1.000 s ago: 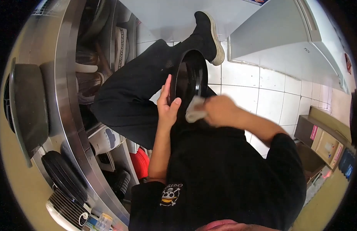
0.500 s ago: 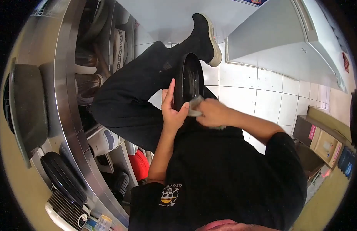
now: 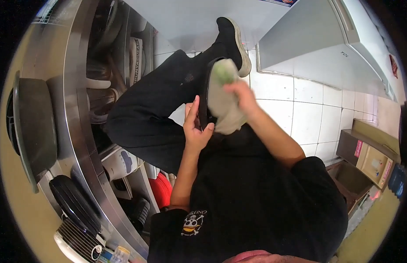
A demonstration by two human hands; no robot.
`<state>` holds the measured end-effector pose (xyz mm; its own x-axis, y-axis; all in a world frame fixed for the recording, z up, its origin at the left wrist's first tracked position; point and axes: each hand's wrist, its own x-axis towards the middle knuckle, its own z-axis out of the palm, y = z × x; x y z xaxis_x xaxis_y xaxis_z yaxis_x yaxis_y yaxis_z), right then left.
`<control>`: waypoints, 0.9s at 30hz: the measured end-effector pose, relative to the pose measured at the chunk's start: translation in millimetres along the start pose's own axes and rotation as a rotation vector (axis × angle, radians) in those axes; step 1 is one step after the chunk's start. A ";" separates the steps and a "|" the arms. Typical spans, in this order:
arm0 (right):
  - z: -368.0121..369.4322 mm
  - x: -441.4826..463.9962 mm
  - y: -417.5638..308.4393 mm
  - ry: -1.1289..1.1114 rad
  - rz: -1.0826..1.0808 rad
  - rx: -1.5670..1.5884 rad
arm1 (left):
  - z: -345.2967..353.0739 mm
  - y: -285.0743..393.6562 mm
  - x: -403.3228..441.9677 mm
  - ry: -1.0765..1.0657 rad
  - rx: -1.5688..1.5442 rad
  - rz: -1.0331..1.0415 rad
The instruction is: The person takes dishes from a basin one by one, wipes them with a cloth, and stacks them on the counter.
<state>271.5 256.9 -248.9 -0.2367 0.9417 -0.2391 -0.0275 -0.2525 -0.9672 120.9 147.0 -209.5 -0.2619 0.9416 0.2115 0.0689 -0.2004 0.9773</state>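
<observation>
A black round pan (image 3: 205, 98) stands on edge in front of my crossed legs, with no handle showing. My left hand (image 3: 197, 131) holds its near edge, thumb on the inner side and fingers along the outside. A pale beige cloth with a green patch (image 3: 224, 103) hangs spread across the pan's inside and hides most of it. Gripping the cloth from the right, my right hand (image 3: 243, 97) is blurred by motion.
A steel shelf unit (image 3: 80, 118) with jars and a red round item (image 3: 160, 190) stands close on my left. A grey-white TCL appliance (image 3: 313, 44) is at the far right above white floor tiles (image 3: 273, 111). Boxes (image 3: 372, 162) stand at the right.
My right hand has moved up and away along the pan, and the bunched cloth is now spread out over its inside. My left hand keeps its hold on the pan.
</observation>
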 end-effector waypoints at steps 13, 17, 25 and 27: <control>-9.2 -0.9 -135.4 -0.490 -0.624 -1.408 | 7.9 13.8 7.1 0.030 -0.283 -0.176; -10.1 -0.2 -77.1 -0.568 -0.502 -1.576 | 10.6 10.4 0.4 0.025 -0.001 -0.147; -32.7 -62.1 -80.0 -1.050 0.204 -0.280 | -7.6 3.3 -2.9 0.110 -0.358 -0.221; -64.2 -88.3 -81.9 -0.206 0.285 -0.004 | -15.3 -4.5 -8.7 0.320 -0.625 -0.400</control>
<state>357.0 208.7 -154.1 -0.4255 0.7684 -0.4780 0.0719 -0.4978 -0.8643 108.1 135.6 -215.5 -0.4224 0.8698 -0.2551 -0.6147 -0.0680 0.7859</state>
